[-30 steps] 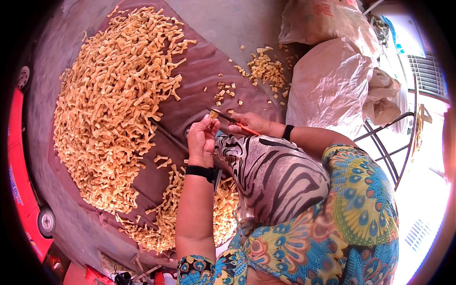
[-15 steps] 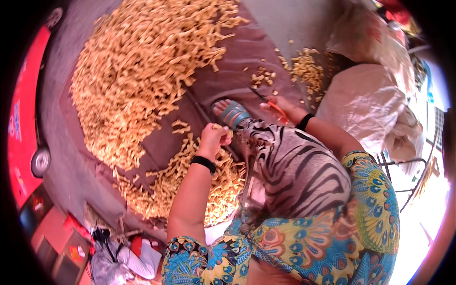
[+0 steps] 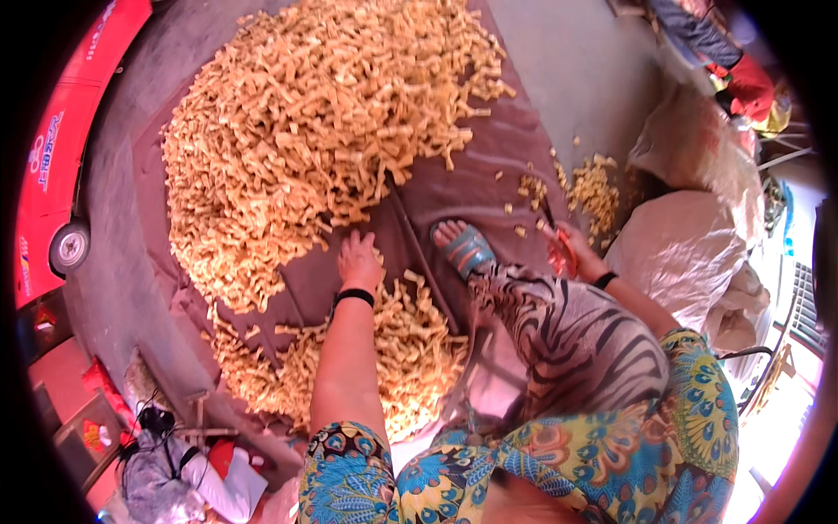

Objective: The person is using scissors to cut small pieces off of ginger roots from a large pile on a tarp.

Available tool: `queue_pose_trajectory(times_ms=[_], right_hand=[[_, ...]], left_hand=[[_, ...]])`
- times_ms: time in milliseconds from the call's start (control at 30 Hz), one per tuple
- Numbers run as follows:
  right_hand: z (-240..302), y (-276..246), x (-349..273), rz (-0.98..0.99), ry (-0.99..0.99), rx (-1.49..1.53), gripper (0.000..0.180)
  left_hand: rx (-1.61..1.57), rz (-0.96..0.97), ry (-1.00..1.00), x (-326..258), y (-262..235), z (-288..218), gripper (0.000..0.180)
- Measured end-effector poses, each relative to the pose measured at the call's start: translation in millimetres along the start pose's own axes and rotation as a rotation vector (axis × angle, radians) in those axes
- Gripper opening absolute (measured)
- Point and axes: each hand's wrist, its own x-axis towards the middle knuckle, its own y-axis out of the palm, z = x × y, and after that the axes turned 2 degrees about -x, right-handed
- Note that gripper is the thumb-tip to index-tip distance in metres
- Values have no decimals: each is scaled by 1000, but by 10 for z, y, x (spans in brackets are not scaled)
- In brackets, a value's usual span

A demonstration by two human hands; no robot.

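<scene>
My left hand (image 3: 358,260) reaches out palm down with its fingers spread, over the cloth between two heaps of dried-looking tan strips. The large heap (image 3: 305,131) spreads away in front of it; the smaller heap (image 3: 401,349) lies beneath and beside my forearm. I see nothing held in this hand, though its underside is hidden. My right hand (image 3: 576,253), beyond my knee, is closed round red-handled scissors (image 3: 566,251) with a dark blade pointing away. Short cut bits (image 3: 595,194) lie scattered just past that hand.
A brown cloth (image 3: 489,166) lies under the heaps. My sandalled foot (image 3: 467,249) rests on it between my hands. Pale sacks (image 3: 681,249) stand at the right. A red vehicle (image 3: 65,166) is at the left edge, and another person (image 3: 166,472) is at the lower left.
My left hand has moved forward and left from beside my foot, and its pinched fingers have opened. The small piece in it no longer shows. The whole view has shifted.
</scene>
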Motion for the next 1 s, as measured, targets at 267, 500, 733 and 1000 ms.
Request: queue_pose_trajectory(times_ms=[267,500,733,1000], right_hand=[[162,279,-138,54,-55,36,25],[-64,226,-193,-18,-124,152,25],[-35,384,-390,62,-164,99,26],[-75,470,-562,121,-225,98,27]], left_hand=[[-25,180,28,-995,194,-147,59],[-143,743,-217,-1570,-129,-271,44],[7,817,-239,-1942,180,55,46],[-76,698,-287,-2375,-15,-73,42]])
